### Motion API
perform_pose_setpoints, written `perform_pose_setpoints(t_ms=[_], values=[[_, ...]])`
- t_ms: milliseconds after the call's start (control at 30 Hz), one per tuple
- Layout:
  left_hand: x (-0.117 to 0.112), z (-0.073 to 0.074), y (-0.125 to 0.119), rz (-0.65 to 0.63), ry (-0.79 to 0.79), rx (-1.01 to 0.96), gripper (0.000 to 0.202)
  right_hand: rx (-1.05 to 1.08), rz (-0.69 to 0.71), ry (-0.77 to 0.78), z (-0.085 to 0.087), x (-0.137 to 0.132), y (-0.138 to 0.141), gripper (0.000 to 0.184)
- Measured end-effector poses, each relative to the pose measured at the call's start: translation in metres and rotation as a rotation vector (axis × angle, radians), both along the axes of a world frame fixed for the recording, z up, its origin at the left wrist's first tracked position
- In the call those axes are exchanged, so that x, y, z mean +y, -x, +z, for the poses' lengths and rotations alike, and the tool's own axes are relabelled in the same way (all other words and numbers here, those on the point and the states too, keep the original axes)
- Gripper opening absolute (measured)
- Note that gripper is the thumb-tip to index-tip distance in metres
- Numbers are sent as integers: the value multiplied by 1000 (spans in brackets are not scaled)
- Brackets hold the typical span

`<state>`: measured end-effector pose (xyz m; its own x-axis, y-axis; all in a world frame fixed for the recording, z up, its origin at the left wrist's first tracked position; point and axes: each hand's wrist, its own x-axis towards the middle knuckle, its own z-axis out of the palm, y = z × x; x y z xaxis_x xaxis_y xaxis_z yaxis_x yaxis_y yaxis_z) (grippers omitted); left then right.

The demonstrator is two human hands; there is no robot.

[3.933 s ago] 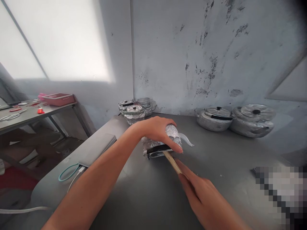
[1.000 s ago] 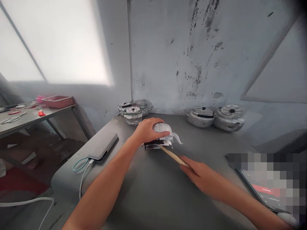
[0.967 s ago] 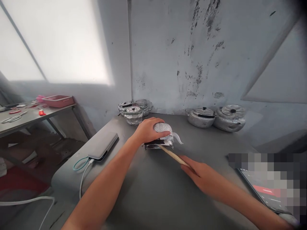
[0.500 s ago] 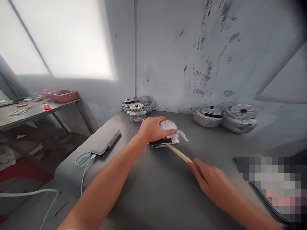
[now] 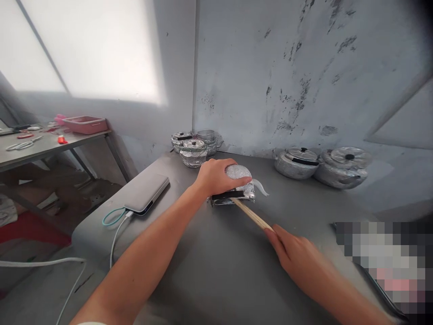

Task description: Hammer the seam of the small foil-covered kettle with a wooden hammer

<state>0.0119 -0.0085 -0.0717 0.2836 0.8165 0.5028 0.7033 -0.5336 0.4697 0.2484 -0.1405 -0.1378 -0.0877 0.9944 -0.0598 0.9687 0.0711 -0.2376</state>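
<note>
A small shiny embossed metal pot [image 5: 241, 184] lies on its side on the grey table [image 5: 209, 266], with a black handle strip along its lower edge. My left hand [image 5: 216, 176] lies over the pot with fingers curled around it, pressing it down. My right hand [image 5: 293, 255] is closed around a thin wooden stick [image 5: 252, 215]. The far end of the stick reaches the pot's open side, under my left fingers.
Three small lidded metal pots [image 5: 193, 151] stand at the back corner; two larger lidded pots [image 5: 321, 164] stand along the wall at right. A grey power bank [image 5: 146, 194] with a cable lies left. A side table holds a pink tray [image 5: 84, 124] and scissors. A blurred patch covers the lower right.
The view has shifted slightly; my right hand has drawn back a little along the stick's line. My left hand stays on the pot.
</note>
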Motion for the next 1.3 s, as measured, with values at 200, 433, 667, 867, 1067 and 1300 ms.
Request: perform_pose_setpoints(t_ms=[200, 433, 667, 867, 1067, 1300], values=[[3, -2, 1, -6, 7, -13, 62, 49, -3, 5, 9, -2, 3, 38], [4, -2, 2, -2, 16, -32, 64, 17, -19, 54, 3, -3, 3, 40], [3, -2, 2, 2, 17, -43, 62, -30, -76, 22, 4, 0, 4, 36], [4, -3, 2, 6, 24, -53, 63, 13, -63, -28, 3, -1, -1, 36], [4, -2, 4, -6, 36, -56, 63, -24, -72, 64, 1, -1, 2, 38], [4, -1, 4, -8, 48, -45, 66, -79, -71, 94, 4, -1, 8, 37]])
